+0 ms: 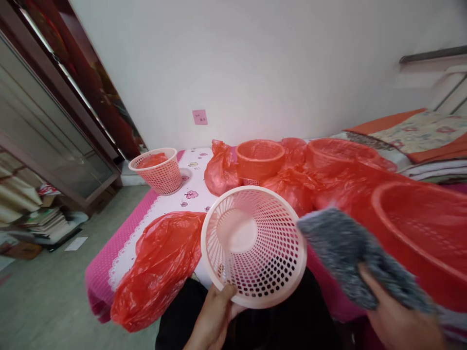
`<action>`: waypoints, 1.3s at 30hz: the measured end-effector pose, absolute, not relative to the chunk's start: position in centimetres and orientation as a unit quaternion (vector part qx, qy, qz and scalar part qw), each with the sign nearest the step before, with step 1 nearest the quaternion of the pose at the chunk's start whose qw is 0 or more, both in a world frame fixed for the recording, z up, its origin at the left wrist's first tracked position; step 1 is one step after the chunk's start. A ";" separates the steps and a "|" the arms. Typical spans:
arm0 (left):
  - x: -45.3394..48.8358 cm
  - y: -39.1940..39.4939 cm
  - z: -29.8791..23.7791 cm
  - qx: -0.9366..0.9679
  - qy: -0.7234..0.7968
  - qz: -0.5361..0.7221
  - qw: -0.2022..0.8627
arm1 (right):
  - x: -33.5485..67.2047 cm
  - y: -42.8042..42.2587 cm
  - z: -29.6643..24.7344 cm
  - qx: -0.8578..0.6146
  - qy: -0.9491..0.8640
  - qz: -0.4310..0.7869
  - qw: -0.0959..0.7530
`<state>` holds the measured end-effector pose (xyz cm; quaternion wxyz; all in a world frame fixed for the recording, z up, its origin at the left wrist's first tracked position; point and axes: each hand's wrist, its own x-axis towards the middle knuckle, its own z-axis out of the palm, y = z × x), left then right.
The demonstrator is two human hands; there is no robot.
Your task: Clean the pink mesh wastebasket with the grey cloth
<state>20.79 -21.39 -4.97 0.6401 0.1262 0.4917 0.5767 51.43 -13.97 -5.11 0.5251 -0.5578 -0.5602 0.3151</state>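
My left hand [215, 313] grips the lower rim of a pale pink perforated plastic basket [253, 245], tilted so its open mouth faces me. My right hand [397, 316] is closed on a grey fuzzy cloth [350, 253], blurred by motion, just right of the basket's rim. A crumpled red plastic bag [160, 267] lies on the table left of the basket.
The table has a pink cloth [120, 245] with a white flowered runner. On it stand another pink basket [158, 170] lined with red plastic, an orange basket [260, 158], more red bags [221, 170] and a large red basket [419, 228] at right. Shelves with books stand on the left.
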 end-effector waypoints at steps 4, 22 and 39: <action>20.8 -21.6 -5.6 0.120 0.497 0.565 0.647 | 43.9 -11.0 -1.6 -0.402 -0.712 0.344 0.461; 20.9 -21.7 -6.8 0.110 0.486 0.570 0.653 | 29.2 3.6 -9.9 -0.134 -0.984 -0.117 -0.007; 21.2 -22.2 -7.1 0.074 0.471 0.593 0.649 | 28.9 2.5 -11.6 -0.403 -0.912 -0.063 -0.036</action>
